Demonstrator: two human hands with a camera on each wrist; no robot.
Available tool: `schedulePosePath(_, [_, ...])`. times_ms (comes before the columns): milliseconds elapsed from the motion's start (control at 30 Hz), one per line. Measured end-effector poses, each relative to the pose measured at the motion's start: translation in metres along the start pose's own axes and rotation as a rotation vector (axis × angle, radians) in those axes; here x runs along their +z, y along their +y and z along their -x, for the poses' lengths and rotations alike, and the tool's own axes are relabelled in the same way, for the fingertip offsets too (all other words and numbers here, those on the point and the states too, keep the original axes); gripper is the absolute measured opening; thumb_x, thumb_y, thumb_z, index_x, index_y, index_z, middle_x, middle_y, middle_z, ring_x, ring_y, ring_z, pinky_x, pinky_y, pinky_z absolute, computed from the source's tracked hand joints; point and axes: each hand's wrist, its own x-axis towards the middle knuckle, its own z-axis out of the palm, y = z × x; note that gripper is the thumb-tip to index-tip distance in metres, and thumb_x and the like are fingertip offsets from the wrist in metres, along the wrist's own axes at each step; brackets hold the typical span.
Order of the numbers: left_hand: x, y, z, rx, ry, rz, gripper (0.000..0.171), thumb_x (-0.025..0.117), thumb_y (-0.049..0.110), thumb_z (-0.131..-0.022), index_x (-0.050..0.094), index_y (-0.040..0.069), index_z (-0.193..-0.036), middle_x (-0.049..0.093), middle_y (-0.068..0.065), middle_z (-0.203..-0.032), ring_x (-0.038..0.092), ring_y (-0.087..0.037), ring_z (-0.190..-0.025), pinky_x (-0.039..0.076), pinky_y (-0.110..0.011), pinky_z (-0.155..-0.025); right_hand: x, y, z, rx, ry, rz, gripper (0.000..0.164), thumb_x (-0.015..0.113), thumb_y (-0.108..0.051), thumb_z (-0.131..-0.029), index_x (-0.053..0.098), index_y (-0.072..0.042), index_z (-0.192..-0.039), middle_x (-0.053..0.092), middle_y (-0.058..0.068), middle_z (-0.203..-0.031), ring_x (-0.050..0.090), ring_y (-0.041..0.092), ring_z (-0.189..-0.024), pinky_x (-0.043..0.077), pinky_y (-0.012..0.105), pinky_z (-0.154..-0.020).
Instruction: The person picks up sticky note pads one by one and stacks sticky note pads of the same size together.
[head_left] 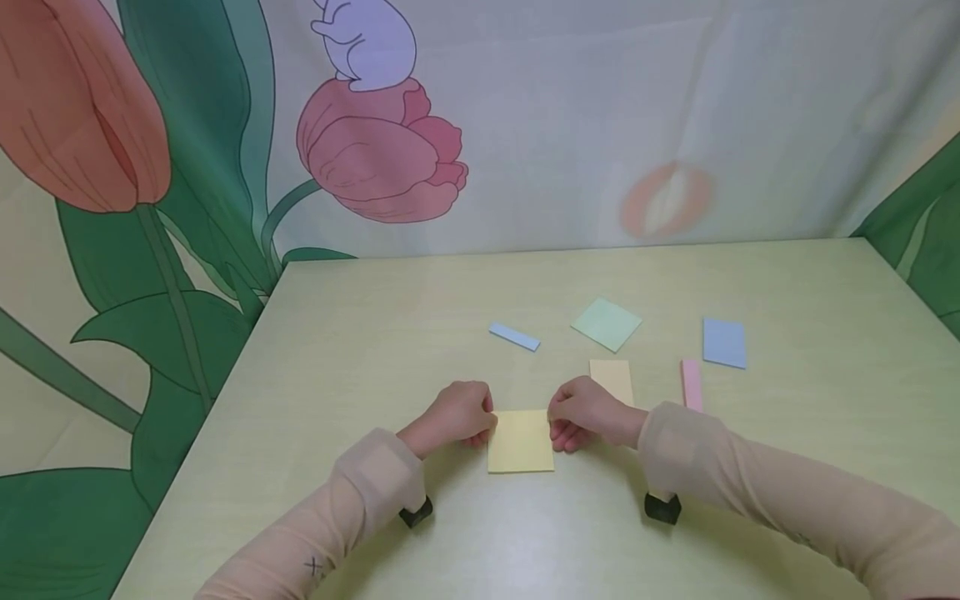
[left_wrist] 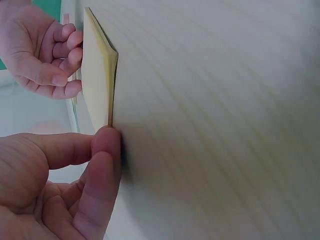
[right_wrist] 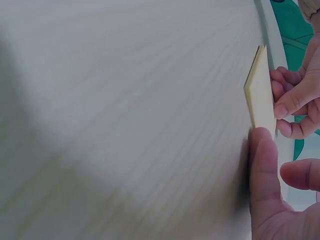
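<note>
A square yellow pad of sticky notes (head_left: 521,442) lies on the table between both hands. My left hand (head_left: 459,412) pinches its left edge between thumb and finger. Close up in the left wrist view, the fingertips (left_wrist: 107,142) meet at the pad's corner, and thin layers show along its side. At the right edge, my right hand (head_left: 588,414) touches the pad with a fingertip. In the right wrist view that finger (right_wrist: 264,155) is extended against the pad, while the thumb (right_wrist: 300,174) stands apart from it.
Beyond the hands lie a narrow blue strip (head_left: 514,337), a green square (head_left: 606,325), a blue pad (head_left: 724,342) and a pink strip (head_left: 692,385). A pale orange piece (head_left: 612,381) is partly behind the right hand. A printed curtain (head_left: 570,125) hangs at the table's back edge.
</note>
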Motion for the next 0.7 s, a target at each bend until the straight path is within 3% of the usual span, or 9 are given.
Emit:
schedulePosePath(233, [0.001,0.002,0.003,-0.041,0.017,-0.03,0.009,0.057,0.012,-0.082,0.051,0.006,-0.083,0.058,-0.002,-0.057,0.051,-0.012,-0.05,0.038,-0.02,-0.048,0.0,0.0,0.009,-0.003,0.01,0.005,0.016,0.047,-0.005,-0.085,0.057,0.005,-0.093,0.059,0.011,-0.069,0.058,0.015,-0.052,0.051,0.026,-0.052])
schedulePosePath(400, [0.003,-0.001,0.013,-0.038,0.065,-0.076,0.017,0.058,0.017,-0.081,0.05,0.005,-0.09,0.05,-0.001,-0.059,0.043,-0.013,-0.05,0.034,-0.022,-0.047,0.001,0.002,0.02,-0.002,-0.016,0.03,0.017,0.049,-0.005,-0.085,0.057,0.004,-0.097,0.06,0.011,-0.072,0.057,0.015,-0.054,0.051,0.027,-0.053])
schedulePosePath(533, [0.006,-0.002,0.024,-0.016,0.07,-0.077,0.016,0.058,0.018,-0.08,0.05,0.006,-0.085,0.049,-0.001,-0.058,0.042,-0.013,-0.05,0.033,-0.021,-0.047,0.002,0.006,0.026,-0.007,-0.032,0.019,0.018,0.05,-0.007,-0.086,0.058,0.003,-0.098,0.061,0.011,-0.074,0.058,0.015,-0.056,0.052,0.027,-0.054])
schedulePosePath(700, [0.01,-0.005,0.028,0.006,0.064,-0.057,0.014,0.059,0.018,-0.08,0.05,0.008,-0.076,0.051,0.001,-0.055,0.044,-0.012,-0.05,0.033,-0.022,-0.049,0.005,0.009,0.03,-0.022,-0.037,-0.045,0.022,0.048,-0.006,-0.087,0.055,0.006,-0.104,0.061,0.013,-0.078,0.059,0.014,-0.058,0.052,0.027,-0.056])
